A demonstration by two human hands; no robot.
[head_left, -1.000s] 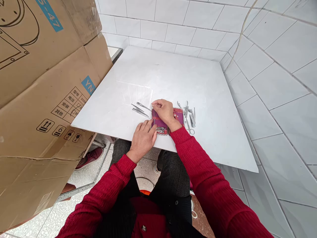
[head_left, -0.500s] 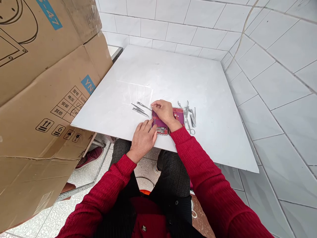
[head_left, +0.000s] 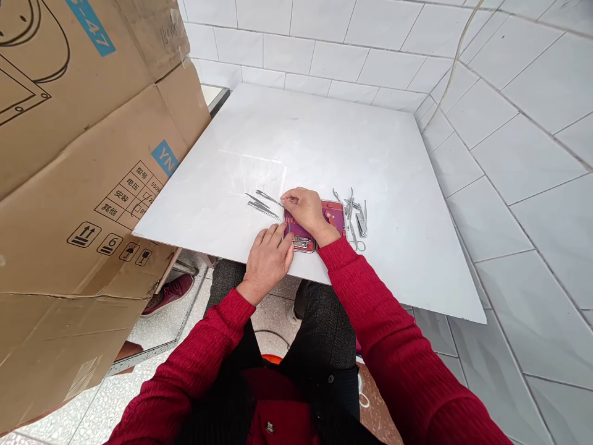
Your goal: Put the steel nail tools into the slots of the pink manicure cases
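An unfolded manicure case [head_left: 334,213] with a purple lining and red edging lies near the table's front edge. My left hand [head_left: 269,256] rests at its left front corner, fingers extended and fingertips touching the case. Over the case's left half, my right hand [head_left: 303,209] has thumb and fingers pinched together; what they hold, if anything, is hidden. A slim metal tool [head_left: 267,197] lies with one end close to those fingertips. Several thin metal tools [head_left: 262,207] lie left of it. Nail clippers [head_left: 302,243] sit in the case's lower left part.
On the white table [head_left: 380,148], right of the case, lie scissors [head_left: 356,242], a nail clipper [head_left: 361,225] and other metal tools. A large cardboard box [head_left: 92,185] stands against the table's left side. Tiled walls [head_left: 523,154] border the back and right.
My right hand has shifted very slightly to the left over the case. My left hand and the loose tools look the same.
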